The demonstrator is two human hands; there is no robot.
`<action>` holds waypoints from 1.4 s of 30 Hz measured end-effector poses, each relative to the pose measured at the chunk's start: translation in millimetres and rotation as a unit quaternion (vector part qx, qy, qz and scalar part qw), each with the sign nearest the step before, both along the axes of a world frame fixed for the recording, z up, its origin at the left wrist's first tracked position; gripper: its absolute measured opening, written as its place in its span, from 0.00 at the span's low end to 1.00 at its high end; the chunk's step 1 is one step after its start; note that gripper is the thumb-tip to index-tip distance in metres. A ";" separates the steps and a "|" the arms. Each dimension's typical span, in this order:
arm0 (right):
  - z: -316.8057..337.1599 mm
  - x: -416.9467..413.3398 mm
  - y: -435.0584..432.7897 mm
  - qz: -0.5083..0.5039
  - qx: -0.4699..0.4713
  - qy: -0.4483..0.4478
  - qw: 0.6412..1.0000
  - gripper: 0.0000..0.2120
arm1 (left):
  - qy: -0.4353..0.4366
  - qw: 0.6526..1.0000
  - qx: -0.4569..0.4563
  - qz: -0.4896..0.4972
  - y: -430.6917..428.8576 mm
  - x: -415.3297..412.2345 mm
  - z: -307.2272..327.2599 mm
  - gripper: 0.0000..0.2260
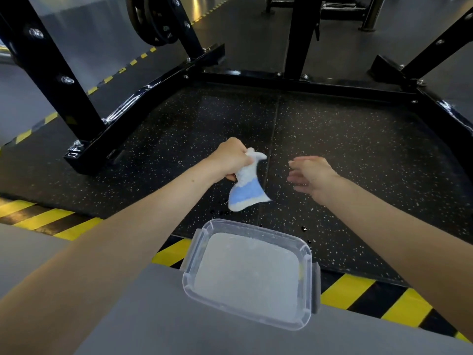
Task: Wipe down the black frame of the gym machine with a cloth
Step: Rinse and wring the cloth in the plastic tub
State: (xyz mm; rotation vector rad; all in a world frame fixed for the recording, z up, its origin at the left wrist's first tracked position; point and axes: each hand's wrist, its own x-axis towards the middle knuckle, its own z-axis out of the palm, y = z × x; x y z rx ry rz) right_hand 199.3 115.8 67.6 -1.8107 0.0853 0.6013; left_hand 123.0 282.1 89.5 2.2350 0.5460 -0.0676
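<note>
The left hand (pixel 231 160) is closed into a fist around the bunched upper end of the cloth (pixel 247 187), its fingers curled tight about the fabric, and a small white tuft sticks out of the fist on the right. From the fist the cloth hangs with its long axis running from far to near and leaning slightly right. It is narrow and wrung at the grip and flares to a wider blue and white end that points toward the near container. The right hand (pixel 311 175) is just right of the cloth and apart from it. It holds nothing, its fingers are loosely spread toward the left, and it is blurred. Both forearms reach in from the near edge. The cloth is held over the speckled black mat (pixel 345 139), inside the black frame (pixel 133 103), whose base rails edge the mat on the left, far and right sides and whose uprights rise at the left and far side. The cloth touches no part of the frame. Near the cloth's lower end sits a clear plastic container (pixel 252 224) with cloudy liquid in it, resting across the yellow and black hazard stripes (pixel 358 290) and the grey floor (pixel 128 316). A few dark drops (pixel 304 228) lie on the mat just beyond its far right corner. Weight plates (pixel 151 21) hang at the far left.
</note>
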 end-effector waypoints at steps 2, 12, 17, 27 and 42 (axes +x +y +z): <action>-8.2 -2.7 -0.1 -0.001 0.019 0.100 0.995 0.13 | -0.025 0.999 -0.022 0.039 -2.2 1.8 -4.4 0.11; -36.7 -13.3 12.6 -0.065 0.432 0.309 0.845 0.40 | -0.121 0.921 -0.335 0.156 -12.2 10.7 -10.2 0.13; -45.6 -13.3 25.1 -0.047 0.426 0.295 0.854 0.36 | -0.084 0.927 -0.287 0.226 11.3 -3.0 -40.4 0.11; -44.1 -38.6 59.0 -0.018 0.243 0.205 0.948 0.14 | -0.025 0.896 -0.309 0.319 27.4 -30.9 -34.1 0.07; 202.0 -168.3 64.7 0.033 0.130 0.404 0.905 0.25 | -0.093 0.921 -0.173 0.335 -42.4 -158.2 202.6 0.09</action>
